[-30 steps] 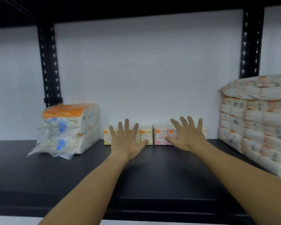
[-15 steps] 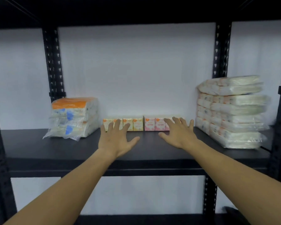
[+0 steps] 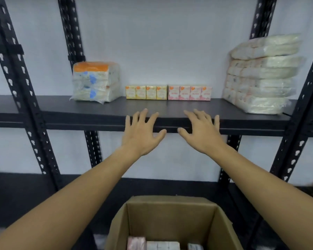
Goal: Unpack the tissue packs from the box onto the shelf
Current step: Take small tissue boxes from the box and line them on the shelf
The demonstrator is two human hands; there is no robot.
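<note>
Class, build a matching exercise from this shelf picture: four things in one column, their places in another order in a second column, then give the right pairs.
Things:
1. yellow tissue packs
2. pink tissue packs
3. orange-topped bundle
4. cardboard box

Places:
A. at the left end of the shelf
B. below the shelf, in front of the person, open at the top
C. left half of the middle row
D. right half of the middle row

Pairs: 1-C, 2-D, 3-A, 4-B
</note>
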